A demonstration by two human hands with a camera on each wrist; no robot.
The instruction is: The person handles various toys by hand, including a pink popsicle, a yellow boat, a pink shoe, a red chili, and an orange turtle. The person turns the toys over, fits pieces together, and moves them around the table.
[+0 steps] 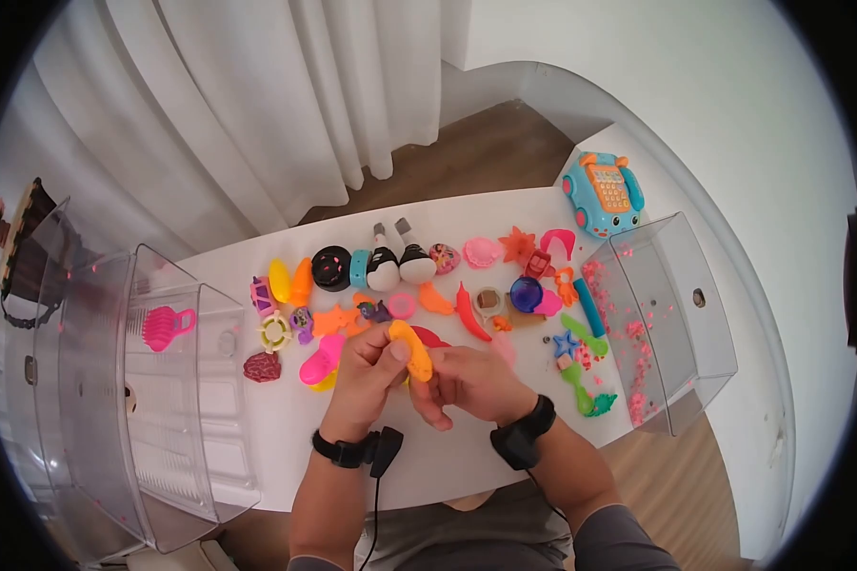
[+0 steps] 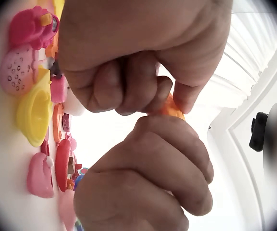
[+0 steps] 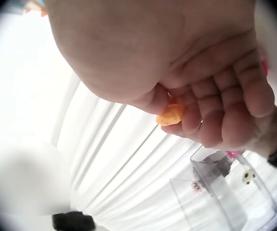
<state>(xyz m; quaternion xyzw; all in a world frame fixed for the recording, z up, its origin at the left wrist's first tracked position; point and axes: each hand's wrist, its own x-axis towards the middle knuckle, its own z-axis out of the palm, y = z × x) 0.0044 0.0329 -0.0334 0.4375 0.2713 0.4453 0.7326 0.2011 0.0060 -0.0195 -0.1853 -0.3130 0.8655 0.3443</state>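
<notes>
Both hands meet over the near side of the white table, around a curved orange-yellow toy [image 1: 411, 352]. My left hand [image 1: 364, 379] grips its upper part, with the thumb laid along its side and the fingers curled. At its lower end my right hand [image 1: 481, 383] pinches with thumb and forefinger, the other fingers loosely bent. In the right wrist view a small bit of the orange-yellow toy [image 3: 171, 115] shows between thumb and fingertips. Most of the toy [image 2: 174, 108] is hidden by the hands in the left wrist view.
Many toys lie behind the hands, among them a red chili pepper [image 1: 470, 312] and doll legs [image 1: 412, 255]. A clear bin [image 1: 681, 324] with pink bits stands right, near a toy phone [image 1: 607, 195]. Clear bins [image 1: 176, 409] at left hold a pink basket-like toy [image 1: 169, 327].
</notes>
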